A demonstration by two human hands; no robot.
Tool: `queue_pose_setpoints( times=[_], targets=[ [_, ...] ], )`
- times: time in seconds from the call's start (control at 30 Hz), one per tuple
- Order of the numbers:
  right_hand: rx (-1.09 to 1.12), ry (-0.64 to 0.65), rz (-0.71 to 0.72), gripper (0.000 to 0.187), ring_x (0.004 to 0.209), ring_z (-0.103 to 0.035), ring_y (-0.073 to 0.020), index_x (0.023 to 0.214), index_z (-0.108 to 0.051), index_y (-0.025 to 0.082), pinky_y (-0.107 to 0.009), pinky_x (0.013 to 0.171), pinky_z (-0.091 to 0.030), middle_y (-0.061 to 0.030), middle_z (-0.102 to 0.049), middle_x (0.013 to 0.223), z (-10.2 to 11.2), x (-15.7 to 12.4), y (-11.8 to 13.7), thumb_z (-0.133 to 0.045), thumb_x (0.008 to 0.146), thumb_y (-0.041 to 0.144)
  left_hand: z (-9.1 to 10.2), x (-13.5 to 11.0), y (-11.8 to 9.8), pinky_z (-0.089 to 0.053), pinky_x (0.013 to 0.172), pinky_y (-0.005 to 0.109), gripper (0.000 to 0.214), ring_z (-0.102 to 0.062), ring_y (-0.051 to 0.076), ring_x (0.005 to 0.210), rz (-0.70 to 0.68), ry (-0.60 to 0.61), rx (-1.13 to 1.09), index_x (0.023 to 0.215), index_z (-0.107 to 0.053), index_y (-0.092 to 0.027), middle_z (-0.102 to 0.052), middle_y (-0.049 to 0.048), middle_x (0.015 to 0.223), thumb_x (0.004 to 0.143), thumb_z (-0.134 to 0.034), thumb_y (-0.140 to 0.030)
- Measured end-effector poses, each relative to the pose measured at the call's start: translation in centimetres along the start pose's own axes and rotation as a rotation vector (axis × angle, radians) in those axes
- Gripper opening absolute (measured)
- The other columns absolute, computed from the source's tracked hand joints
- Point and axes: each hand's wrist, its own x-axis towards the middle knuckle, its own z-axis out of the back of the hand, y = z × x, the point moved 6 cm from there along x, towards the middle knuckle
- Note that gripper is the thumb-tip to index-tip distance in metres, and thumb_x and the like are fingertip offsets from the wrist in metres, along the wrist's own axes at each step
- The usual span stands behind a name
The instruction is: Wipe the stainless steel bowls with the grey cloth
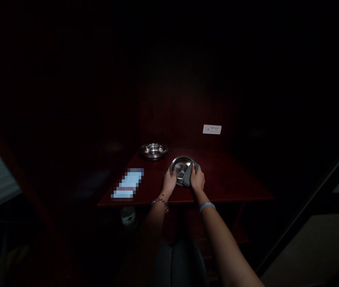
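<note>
A round steel bowl (179,166) stands on the dark red table (232,183) in front of me. My left hand (168,182) grips its left rim, fingers curled over the edge. My right hand (197,180) presses a grey cloth (187,175) against the bowl's right side and inner wall. The left wrist carries a beaded bracelet, the right wrist a light blue band.
A second steel bowl (153,150) sits further back to the left. A pale flat packet (128,183), blurred out, lies near the table's left front edge. A white wall socket (212,129) is behind. A bottle (128,217) stands below the table edge. The surroundings are very dark.
</note>
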Motion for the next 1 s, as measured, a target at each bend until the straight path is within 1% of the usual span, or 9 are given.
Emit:
queue_pose_setpoints(
  times=[0.1, 0.2, 0.33, 0.47, 0.57, 0.63, 0.73, 0.87, 1.0],
  targets=[
    [0.023, -0.017, 0.005, 0.05, 0.095, -0.065, -0.0217, 0.122, -0.055, 0.023, -0.029, 0.082, -0.046, -0.0089, -0.068, 0.107, -0.1, 0.1, -0.1, -0.024, 0.096, 0.052, -0.2, -0.1, -0.4, -0.04, 0.105, 0.036, 0.034, -0.06, 0.021, 0.109, -0.005, 0.038, -0.027, 0.111, -0.062, -0.017, -0.067, 0.0073, 0.114, 0.078, -0.055, -0.018],
    [0.068, -0.062, -0.01, 0.047, 0.098, -0.065, -0.0217, 0.119, -0.056, 0.02, -0.028, 0.083, -0.046, -0.0108, -0.068, 0.108, -0.1, 0.4, -0.4, -0.025, 0.097, 0.048, -0.5, -0.4, -0.9, -0.038, 0.106, 0.036, 0.041, -0.058, 0.021, 0.114, -0.001, 0.088, -0.088, 0.12, -0.058, -0.019, -0.064, 0.0072, 0.121, 0.079, -0.058, -0.023],
    [0.121, -0.13, -0.056, 0.044, 0.1, -0.064, -0.0216, 0.117, -0.055, 0.016, -0.026, 0.082, -0.047, -0.0139, -0.068, 0.107, 0.0, 0.7, -0.9, -0.026, 0.097, 0.042, -1.1, -0.7, -1.5, -0.034, 0.11, 0.036, 0.051, -0.052, 0.021, 0.123, 0.03, 0.142, -0.13, 0.128, -0.052, -0.02, -0.058, 0.0077, 0.131, 0.078, -0.061, -0.025],
    [0.239, -0.184, -0.02, 0.036, 0.097, -0.066, -0.0218, 0.112, -0.055, 0.014, -0.026, 0.079, -0.048, -0.0148, -0.068, 0.104, 0.2, 0.8, -1.0, -0.034, 0.095, 0.038, -1.5, -0.8, -1.6, -0.034, 0.11, 0.036, 0.06, -0.051, 0.021, 0.124, 0.002, 0.208, -0.05, 0.133, -0.044, -0.02, -0.055, 0.0086, 0.133, 0.078, -0.064, -0.029],
    [0.337, -0.197, 0.012, 0.032, 0.094, -0.066, -0.021, 0.109, -0.055, 0.014, -0.026, 0.078, -0.048, -0.0139, -0.069, 0.103, 0.2, 0.8, -1.0, -0.038, 0.094, 0.036, -1.6, -0.8, -1.2, -0.036, 0.107, 0.037, 0.061, -0.054, 0.021, 0.12, -0.016, 0.24, 0.055, 0.134, -0.042, -0.019, -0.058, 0.0096, 0.13, 0.078, -0.063, -0.033],
    [0.36, -0.18, 0.019, 0.03, 0.094, -0.066, -0.0204, 0.107, -0.055, 0.014, -0.025, 0.079, -0.048, -0.0134, -0.069, 0.103, 0.1, 0.7, -0.9, -0.04, 0.093, 0.036, -1.6, -0.7, -0.9, -0.037, 0.106, 0.037, 0.058, -0.055, 0.021, 0.118, -0.016, 0.245, 0.099, 0.133, -0.042, -0.018, -0.059, 0.0103, 0.128, 0.08, -0.061, -0.034],
    [0.329, -0.114, 0.01, 0.03, 0.096, -0.066, -0.0202, 0.11, -0.054, 0.016, -0.026, 0.08, -0.049, -0.012, -0.069, 0.103, -0.2, 0.6, -0.8, -0.044, 0.091, 0.037, -1.5, -0.6, -0.5, -0.037, 0.106, 0.036, 0.057, -0.055, 0.021, 0.119, -0.025, 0.234, 0.111, 0.134, -0.04, -0.017, -0.058, 0.0118, 0.129, 0.083, -0.056, -0.034],
    [0.185, -0.017, -0.035, 0.039, 0.095, -0.067, -0.0229, 0.118, -0.049, 0.018, -0.03, 0.081, -0.049, -0.0109, -0.068, 0.105, -0.5, 0.4, -0.7, -0.051, 0.087, 0.043, -1.5, -0.5, -0.3, -0.038, 0.105, 0.036, 0.054, -0.057, 0.02, 0.117, -0.024, 0.233, 0.08, 0.135, -0.038, -0.015, -0.059, 0.0121, 0.128, 0.084, -0.051, -0.027],
    [0.093, 0.021, -0.059, 0.047, 0.096, -0.066, -0.0252, 0.122, -0.046, 0.018, -0.033, 0.081, -0.05, -0.0115, -0.067, 0.107, -0.4, 0.2, -0.6, -0.053, 0.085, 0.047, -1.4, -0.5, -0.6, -0.039, 0.104, 0.036, 0.052, -0.059, 0.019, 0.112, -0.02, 0.222, 0.06, 0.134, -0.041, -0.017, -0.062, 0.0104, 0.123, 0.083, -0.051, -0.023]
  ],
)
